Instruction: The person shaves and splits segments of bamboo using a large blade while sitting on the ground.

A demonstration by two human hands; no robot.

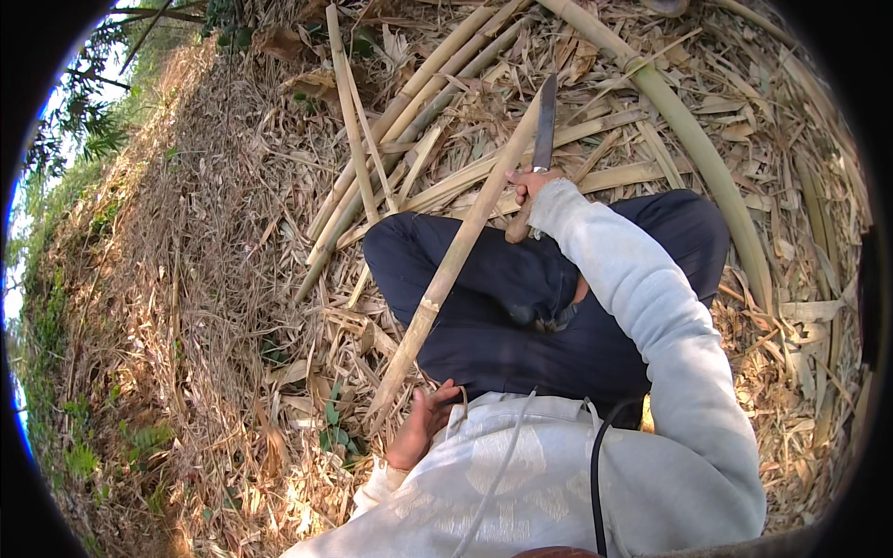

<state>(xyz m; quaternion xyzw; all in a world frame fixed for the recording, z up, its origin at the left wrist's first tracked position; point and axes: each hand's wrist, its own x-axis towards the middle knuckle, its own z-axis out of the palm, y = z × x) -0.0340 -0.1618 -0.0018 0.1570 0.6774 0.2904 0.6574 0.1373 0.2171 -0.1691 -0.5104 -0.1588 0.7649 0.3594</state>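
My right hand (535,186) is closed round the wooden handle (519,226) of a knife, whose long dark blade (546,116) points away from me. A long split bamboo strip (465,237) slants across my crossed legs, from beside the blade down to the ground at my left. The fingers of my right hand touch the strip or lie right against it; I cannot tell which. Beside my waist, my left hand (423,423) is open with its fingers apart, close to the strip's near end and holding nothing.
Several bamboo poles (409,102) and split strips lie ahead to the left. A thick green bamboo pole (693,139) curves along the right. Dry leaves and husks (233,232) cover the ground, which slopes at the left toward green plants (84,456).
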